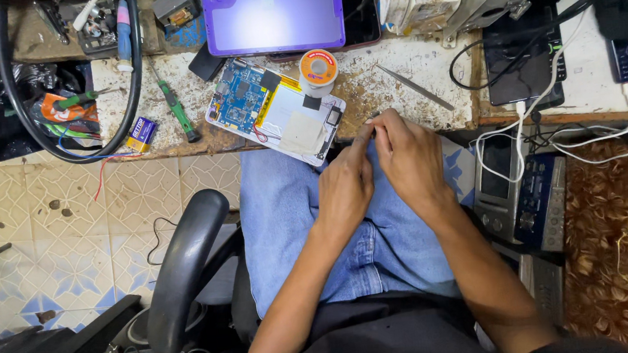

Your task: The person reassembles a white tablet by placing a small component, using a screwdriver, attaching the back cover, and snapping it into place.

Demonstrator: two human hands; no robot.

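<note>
My left hand (345, 185) and my right hand (408, 156) are together over my lap in blue jeans, at the front edge of the workbench (395, 65). The fingertips of both hands pinch a tiny thin item (374, 117) that is too small to identify. Just left of my hands lies an opened tablet (273, 107) with its blue circuit board and battery exposed, hanging partly over the bench edge. An orange solder spool (317, 69) stands behind it. Metal tweezers (416, 86) lie on the bench just beyond my right hand.
A purple-framed tablet (273, 11) and a black phone (360, 17) lie at the back. A green screwdriver (177, 109), a small battery (142, 131) and a thick black cable (16, 113) are to the left. White cables, a dark phone (521, 57) and radios (523, 195) crowd the right. A chair armrest (184, 266) is lower left.
</note>
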